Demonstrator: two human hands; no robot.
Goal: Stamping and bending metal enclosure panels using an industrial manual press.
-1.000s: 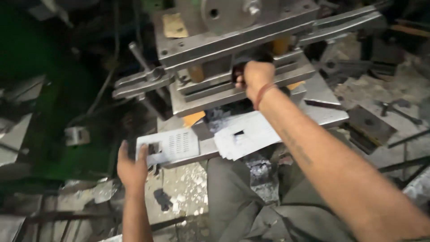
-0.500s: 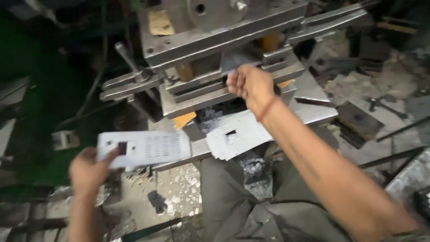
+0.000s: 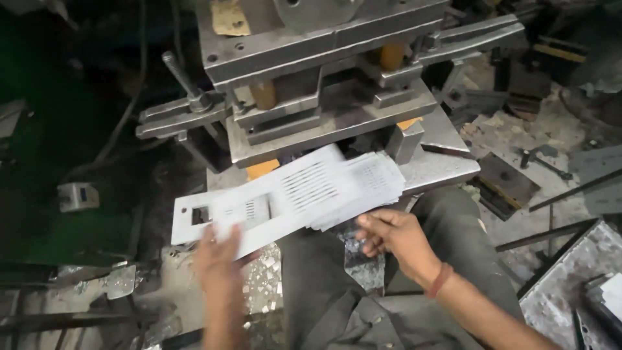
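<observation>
right hand (image 3: 395, 236) drops from the press (image 3: 324, 84) to the sheet stack (image 3: 366, 185), fingers loosely curled; left hand (image 3: 220, 259) grips a punched sheet (image 3: 259, 204).

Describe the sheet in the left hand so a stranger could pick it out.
Below the grey press, the left hand holds a pale metal sheet. It has slot rows and a rectangular hole near its left end. Unlike the stack by the right hand, it is single and slanted.
</observation>
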